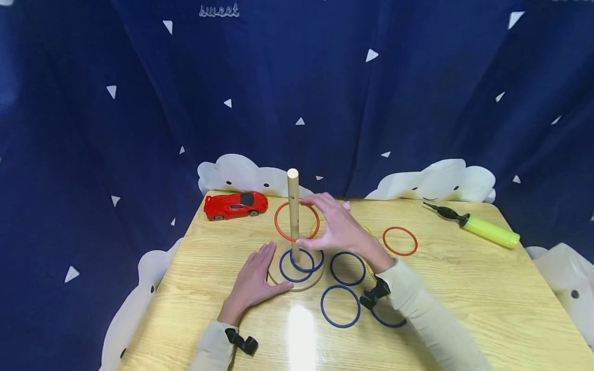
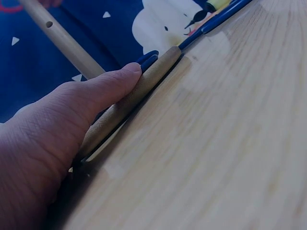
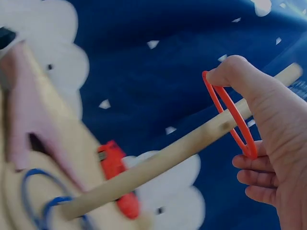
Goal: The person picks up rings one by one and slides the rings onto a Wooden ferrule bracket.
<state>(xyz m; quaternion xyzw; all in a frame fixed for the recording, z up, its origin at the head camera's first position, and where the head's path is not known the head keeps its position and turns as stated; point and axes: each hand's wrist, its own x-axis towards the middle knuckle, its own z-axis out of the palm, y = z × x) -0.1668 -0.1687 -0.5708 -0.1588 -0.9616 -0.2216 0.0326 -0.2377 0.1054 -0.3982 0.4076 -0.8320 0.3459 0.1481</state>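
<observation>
My right hand (image 1: 341, 226) grips a red ring (image 1: 276, 221) between thumb and fingers. That ring encircles the upright wooden peg (image 3: 168, 152), partway up its length. The peg rises from a round wooden base (image 1: 318, 279), where two blue rings (image 1: 297, 281) lie overlapping around the peg's foot. Along the left rim of this base rests my left hand (image 1: 252, 281), fingers straight and together. Its thumb (image 2: 112, 85) lies over the front edge of the base.
Right of the base lie several blue rings (image 1: 341, 327), some yellow rings (image 1: 369, 270), partly behind my right arm, and a red ring (image 1: 400, 254). A red toy car (image 1: 236, 205) stands back left; a green hand pump (image 1: 492, 231) lies back right. A dark blue curtain (image 1: 297, 77) hangs behind.
</observation>
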